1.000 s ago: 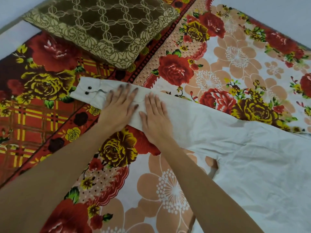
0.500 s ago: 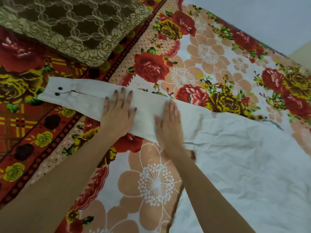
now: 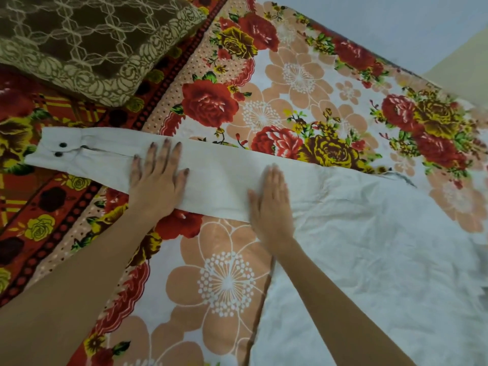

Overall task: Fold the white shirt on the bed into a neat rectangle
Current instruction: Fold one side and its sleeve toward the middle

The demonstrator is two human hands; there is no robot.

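A: Since both palms lie flat on the cloth, what are they doing there?

B: The left hand is spread open, fingers splayed, pressing down on the sleeve not far from the cuff. It grasps nothing. I'd say it pins that end so the cloth cannot creep.

A: And the other?

B: The right hand is open too, fingers together, flat on the sleeve where it widens toward the shoulder. It looks blurred, so it may be sliding. My guess is it is pressing out creases.

A: Where does the shirt itself lie?

B: The white shirt is spread over the right part of the bed, its body rumpled, with this one sleeve stretched straight out to the left across the flowered sheet. The cuff, with two dark buttons, reaches onto the red patterned cover.

A: Anything close by?

B: A brown pillow lies beyond the cuff, apart from it.

A: How far along is the folding?

B: Early, I judge. The sleeve lies flat and nothing is folded in yet.
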